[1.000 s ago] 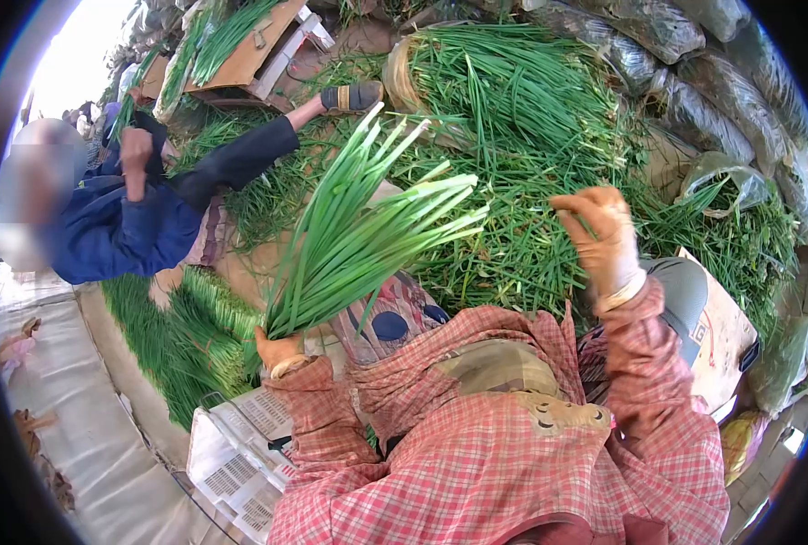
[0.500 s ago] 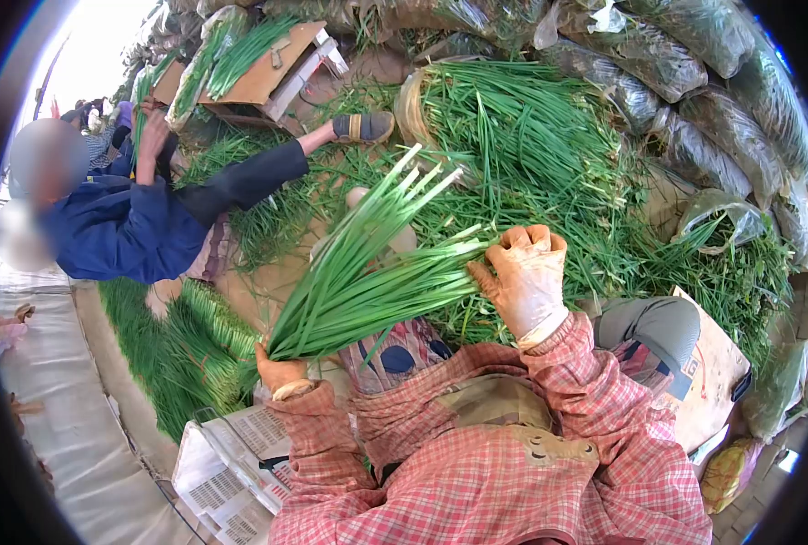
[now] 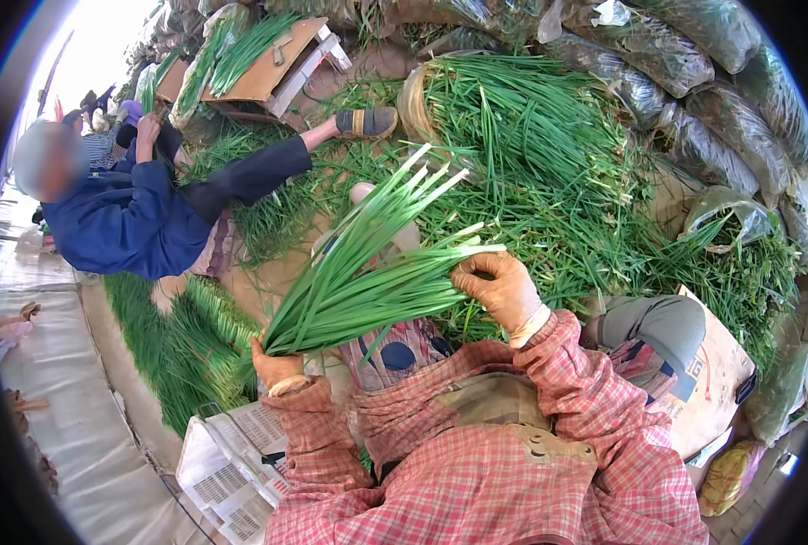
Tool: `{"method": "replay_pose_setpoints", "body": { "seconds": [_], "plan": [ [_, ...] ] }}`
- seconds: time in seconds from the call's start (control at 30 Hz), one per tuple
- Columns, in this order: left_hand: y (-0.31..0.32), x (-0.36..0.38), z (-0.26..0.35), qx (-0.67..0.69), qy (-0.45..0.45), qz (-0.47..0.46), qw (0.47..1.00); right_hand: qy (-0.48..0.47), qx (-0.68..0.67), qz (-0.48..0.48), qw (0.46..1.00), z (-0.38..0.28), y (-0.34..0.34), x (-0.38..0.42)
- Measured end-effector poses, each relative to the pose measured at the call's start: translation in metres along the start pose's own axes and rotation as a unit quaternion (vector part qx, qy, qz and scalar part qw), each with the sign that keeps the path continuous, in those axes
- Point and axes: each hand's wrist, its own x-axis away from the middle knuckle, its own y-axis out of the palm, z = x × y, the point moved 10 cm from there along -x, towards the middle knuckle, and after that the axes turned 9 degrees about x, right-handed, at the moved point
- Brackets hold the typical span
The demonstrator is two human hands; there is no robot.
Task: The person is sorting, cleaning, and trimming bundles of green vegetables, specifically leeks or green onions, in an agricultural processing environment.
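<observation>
Heap of greens (image 3: 531,118), fanned bunch (image 3: 354,277) before it

The bunch was held up near the heap's edge. The left hand (image 3: 277,366) clasped its leafy end; the right hand (image 3: 502,291) curled half-closed at its pale ends, grip unclear.

The brownish floor (image 3: 258,286) carries a big heap of long green stalks (image 3: 526,118) at one o'clock, loose green litter (image 3: 549,241) spreading below it toward three, laid green bundles (image 3: 181,345) at eight, and a yellowish sack (image 3: 731,477) at four.
</observation>
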Motion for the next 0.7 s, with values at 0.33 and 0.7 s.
{"method": "replay_pose_setpoints", "body": {
  "seconds": [0.33,0.7],
  "plan": [
    [-0.010,-0.025,0.011,-0.195,0.121,-0.052,0.972,0.000,0.015,0.153,0.988,0.043,-0.054,0.028],
    [-0.018,-0.029,-0.005,-0.166,0.045,-0.044,0.984,0.071,-0.035,-0.073,0.994,0.031,-0.060,0.000]
  ]
}}
